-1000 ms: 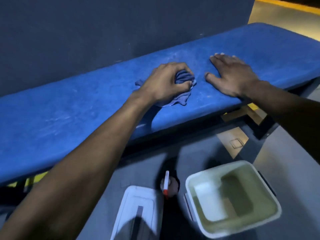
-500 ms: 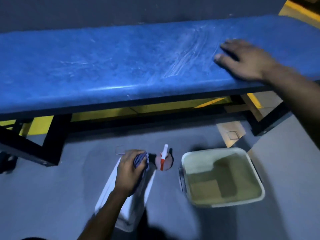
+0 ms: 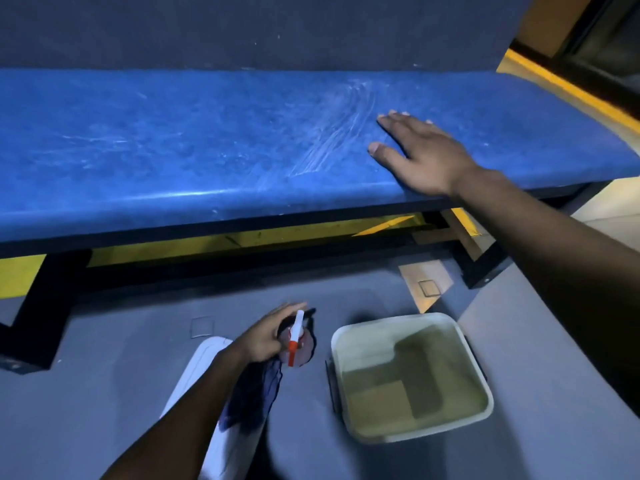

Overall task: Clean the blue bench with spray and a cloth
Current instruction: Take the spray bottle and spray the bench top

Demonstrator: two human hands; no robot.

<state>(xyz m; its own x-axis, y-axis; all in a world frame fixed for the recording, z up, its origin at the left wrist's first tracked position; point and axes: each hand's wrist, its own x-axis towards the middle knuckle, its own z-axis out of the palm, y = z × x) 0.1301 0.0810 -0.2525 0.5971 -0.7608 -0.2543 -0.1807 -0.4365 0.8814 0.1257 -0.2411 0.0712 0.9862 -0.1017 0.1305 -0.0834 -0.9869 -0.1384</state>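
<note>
The left hand (image 3: 265, 336) is curling round the spray (image 3: 296, 337) on the floor, not plainly clasped yet, with the cloth (image 3: 256, 400) hanging under its palm; the right hand (image 3: 420, 154) lies flat on the bench (image 3: 173, 150). Best to seat the fingers round the bottle's neck before lifting, keeping the cloth trapped. Lift straight up, clear of the tub (image 3: 408, 375).

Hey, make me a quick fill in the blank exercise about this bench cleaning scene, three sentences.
1. The right hand rests flat on the blue ____.
2. The left hand reaches for the spray bottle standing on the ____.
3. The dark cloth hangs from the ____ hand.

Missing words: bench; floor; left
</note>
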